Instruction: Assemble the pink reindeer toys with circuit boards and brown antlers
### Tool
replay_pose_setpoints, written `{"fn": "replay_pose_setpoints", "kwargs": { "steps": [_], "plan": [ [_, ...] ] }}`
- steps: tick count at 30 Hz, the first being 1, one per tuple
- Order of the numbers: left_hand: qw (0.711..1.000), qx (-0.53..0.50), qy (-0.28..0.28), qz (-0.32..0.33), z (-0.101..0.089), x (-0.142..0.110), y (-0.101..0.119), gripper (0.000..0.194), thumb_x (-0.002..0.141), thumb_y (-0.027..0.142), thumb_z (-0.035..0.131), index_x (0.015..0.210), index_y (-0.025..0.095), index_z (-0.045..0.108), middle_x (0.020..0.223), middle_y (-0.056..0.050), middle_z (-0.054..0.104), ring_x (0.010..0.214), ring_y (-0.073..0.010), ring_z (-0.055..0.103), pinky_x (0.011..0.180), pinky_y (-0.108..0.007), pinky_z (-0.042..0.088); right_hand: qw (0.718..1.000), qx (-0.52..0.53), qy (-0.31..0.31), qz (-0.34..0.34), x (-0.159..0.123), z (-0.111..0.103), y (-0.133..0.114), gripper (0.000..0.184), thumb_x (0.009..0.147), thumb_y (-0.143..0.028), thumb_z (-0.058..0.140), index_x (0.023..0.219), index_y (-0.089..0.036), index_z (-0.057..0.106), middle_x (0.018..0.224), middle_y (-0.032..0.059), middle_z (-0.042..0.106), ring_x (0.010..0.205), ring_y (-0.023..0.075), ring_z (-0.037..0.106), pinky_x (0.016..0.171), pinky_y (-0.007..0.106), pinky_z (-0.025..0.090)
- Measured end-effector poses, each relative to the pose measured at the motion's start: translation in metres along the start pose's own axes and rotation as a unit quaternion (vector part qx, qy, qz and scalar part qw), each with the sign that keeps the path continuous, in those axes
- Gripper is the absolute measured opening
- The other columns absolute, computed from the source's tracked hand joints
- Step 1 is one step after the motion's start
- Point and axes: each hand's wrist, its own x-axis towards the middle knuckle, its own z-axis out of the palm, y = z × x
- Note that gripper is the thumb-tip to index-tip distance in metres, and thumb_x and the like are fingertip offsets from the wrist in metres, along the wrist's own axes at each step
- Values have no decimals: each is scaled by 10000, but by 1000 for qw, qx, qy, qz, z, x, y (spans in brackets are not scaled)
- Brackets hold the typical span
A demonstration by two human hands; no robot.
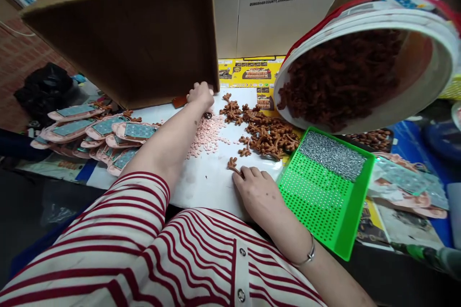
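My left hand [200,96] is closed at the far side of the white work surface [194,184], by the lower edge of the tipped cardboard box. What its fingers hold, if anything, is hidden. Just below it a small dark round piece [208,115] lies at a heap of small pink discs [206,139]. Nearer to me, my right hand [259,189] rests on the surface, thumb and forefinger pinching the stem of a brown branched plastic piece [232,164]. Behind that hand spreads a pile of similar brown pieces [270,132].
A tilted white bucket [363,122] holds more brown pieces at right. Below it sits a green perforated tray [317,216] with small metal screws [333,156]. Pink-and-blue flat parts [137,130] are stacked at left. The open cardboard box [126,43] stands behind.
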Motion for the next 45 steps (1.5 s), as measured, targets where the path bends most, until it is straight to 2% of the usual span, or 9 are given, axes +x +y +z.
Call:
{"fn": "replay_pose_setpoints", "kwargs": {
  "steps": [6,13,16,20,26,29,35,40,45],
  "plan": [
    [998,-63,32,1,-22,-6,-12,708,805,402,729,1459,243,511,1525,-125,487,1330,-298,523,1046,-440,424,999,-19,28,-5,2,1,3,353,1003,-89,374,1186,-134,673,1185,170,691,1109,292,651,867,402,485],
    [981,-154,113,46,-71,-24,-43,791,714,204,803,1452,189,515,1483,-114,514,1291,-269,558,1092,-366,422,996,-49,62,34,8,-4,3,390,1007,-96,355,1212,-126,686,1303,207,655,1101,301,685,847,407,506],
    [926,-338,128,108,-91,-36,-63,729,686,154,811,1366,105,553,1316,-86,599,1289,-260,510,1076,-371,396,992,-34,118,35,4,-6,2,405,1004,-116,392,1323,-135,641,1459,221,566,1163,322,661,890,437,524],
    [817,-554,41,154,-118,-76,-81,607,715,89,766,1283,141,556,1065,-7,651,1142,-194,545,989,-346,423,972,101,210,-5,6,-8,3,341,980,-181,523,1281,-135,677,1391,210,625,1219,341,628,1019,489,510],
    [702,-679,-127,175,-117,-169,-90,344,803,246,690,1136,165,653,1088,-68,721,889,-184,683,774,-315,575,807,509,298,-34,26,-1,-3,645,812,-390,771,1403,-221,578,1415,164,628,1175,300,656,986,501,559],
    [642,-727,-187,158,-90,-203,-98,409,802,298,644,1179,141,653,1046,-92,738,917,-245,734,749,-357,616,697,657,275,-84,27,4,-12,770,715,-486,846,1397,-275,557,1476,134,598,1301,288,605,1075,492,518],
    [561,-783,-255,86,-43,-238,-115,595,732,319,688,1303,160,636,1018,-122,767,945,-337,759,666,-391,638,489,857,152,-63,19,27,-28,555,796,-640,731,1213,-288,633,1186,55,760,1095,201,708,1034,412,541],
    [542,-802,-238,80,-36,-248,-123,646,687,351,744,1314,226,649,1017,-102,772,965,-355,756,626,-381,631,480,867,134,-18,12,46,-41,570,706,-653,825,1110,-280,675,1105,23,768,962,152,713,893,318,567],
    [554,-805,-197,74,-39,-253,-128,581,670,409,753,1225,251,693,990,-86,756,1056,-385,729,665,-405,634,545,814,196,-33,1,50,-53,537,685,-610,865,1053,-273,667,1097,30,745,969,172,700,933,365,558]
  ]
}}
